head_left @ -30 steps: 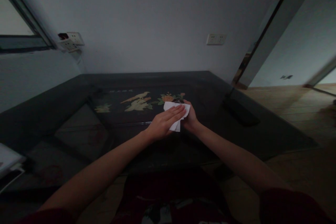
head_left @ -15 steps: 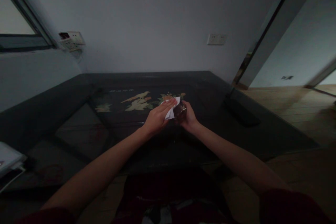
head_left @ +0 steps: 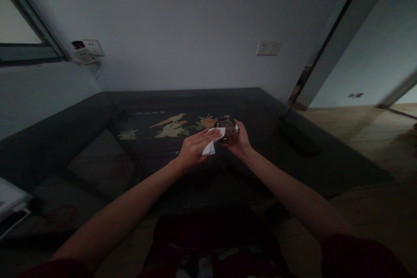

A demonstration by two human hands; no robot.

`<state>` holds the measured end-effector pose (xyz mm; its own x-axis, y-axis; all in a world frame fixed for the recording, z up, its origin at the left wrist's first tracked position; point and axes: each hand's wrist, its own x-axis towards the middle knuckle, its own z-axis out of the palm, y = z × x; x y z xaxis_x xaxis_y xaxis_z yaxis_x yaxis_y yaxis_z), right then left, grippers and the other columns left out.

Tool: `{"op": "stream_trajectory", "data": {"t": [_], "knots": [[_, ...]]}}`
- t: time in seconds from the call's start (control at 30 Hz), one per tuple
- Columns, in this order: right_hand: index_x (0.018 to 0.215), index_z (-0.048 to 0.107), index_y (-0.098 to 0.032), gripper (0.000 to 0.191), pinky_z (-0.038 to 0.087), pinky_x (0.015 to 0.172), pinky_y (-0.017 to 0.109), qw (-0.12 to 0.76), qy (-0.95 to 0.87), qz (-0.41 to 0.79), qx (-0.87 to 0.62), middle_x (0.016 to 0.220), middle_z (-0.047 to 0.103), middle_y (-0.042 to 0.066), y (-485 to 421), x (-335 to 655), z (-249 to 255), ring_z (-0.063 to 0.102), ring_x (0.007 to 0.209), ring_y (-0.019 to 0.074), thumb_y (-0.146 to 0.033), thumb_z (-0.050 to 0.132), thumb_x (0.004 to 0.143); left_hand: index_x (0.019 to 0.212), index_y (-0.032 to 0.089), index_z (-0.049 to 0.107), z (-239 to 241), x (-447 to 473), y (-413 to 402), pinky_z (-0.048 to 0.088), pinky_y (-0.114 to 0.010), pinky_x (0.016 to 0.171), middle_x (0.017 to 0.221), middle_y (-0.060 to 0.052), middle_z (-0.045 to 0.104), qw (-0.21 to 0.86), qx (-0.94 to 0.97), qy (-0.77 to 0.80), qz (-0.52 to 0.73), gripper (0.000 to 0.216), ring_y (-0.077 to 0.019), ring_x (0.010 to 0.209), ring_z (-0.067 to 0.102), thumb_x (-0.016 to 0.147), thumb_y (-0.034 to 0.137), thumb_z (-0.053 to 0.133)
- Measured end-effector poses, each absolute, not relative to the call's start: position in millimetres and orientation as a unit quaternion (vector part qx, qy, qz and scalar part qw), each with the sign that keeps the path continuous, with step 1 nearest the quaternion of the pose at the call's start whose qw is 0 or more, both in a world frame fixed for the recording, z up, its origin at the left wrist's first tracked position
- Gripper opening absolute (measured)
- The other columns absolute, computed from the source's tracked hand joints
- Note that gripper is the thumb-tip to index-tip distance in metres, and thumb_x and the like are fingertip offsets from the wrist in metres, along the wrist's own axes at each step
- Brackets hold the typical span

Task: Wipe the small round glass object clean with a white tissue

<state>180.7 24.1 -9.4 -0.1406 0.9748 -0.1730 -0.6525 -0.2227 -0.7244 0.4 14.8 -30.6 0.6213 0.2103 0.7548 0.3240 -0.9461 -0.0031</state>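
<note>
My right hand (head_left: 240, 142) is wrapped round a small clear glass cup (head_left: 227, 129) and holds it above the dark table (head_left: 97, 156). My left hand (head_left: 193, 150) pinches a white tissue (head_left: 211, 143) and presses it against the left side of the cup. Both hands meet near the middle of the table, just in front of the painted bird and flower inlay (head_left: 172, 126).
The table fills the corner between two walls. A white object (head_left: 9, 200) lies at its left edge. A dark flat object (head_left: 298, 139) rests on the right part. Wall sockets (head_left: 267, 48) sit behind, and wooden floor (head_left: 374, 139) lies to the right.
The tissue was spread over the cup a second ago; now it is bunched smaller under my left fingers at the cup's side. The cup has come into view and shifted slightly right.
</note>
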Motion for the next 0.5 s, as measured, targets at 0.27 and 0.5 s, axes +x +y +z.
{"op": "stream_trajectory", "data": {"t": [0.27,0.5], "knots": [[0.070,0.062,-0.020,0.035,0.045,0.051,0.025,0.575,-0.215,0.706,-0.353,0.058,0.064,0.001,23,169,-21,0.057,0.053,0.0151,-0.041,0.040,0.088,0.149,0.017,0.027,-27,12,6,0.036,-0.043,0.113,0.147,-0.013,0.042,0.066,-0.925,-0.139,-0.347,0.057,-0.0216,0.138,0.038,0.095,0.034,0.038],[0.072,0.062,-0.021,0.031,0.044,0.049,0.026,0.554,-0.237,0.712,-0.361,0.057,0.062,-0.001,16,162,-25,0.055,0.049,0.0146,-0.035,0.041,0.089,0.148,0.020,0.029,-27,12,13,0.032,-0.045,0.115,0.150,-0.011,0.039,0.031,-0.909,-0.213,-0.357,0.055,-0.0204,0.140,0.034,0.093,0.020,0.037]]}}
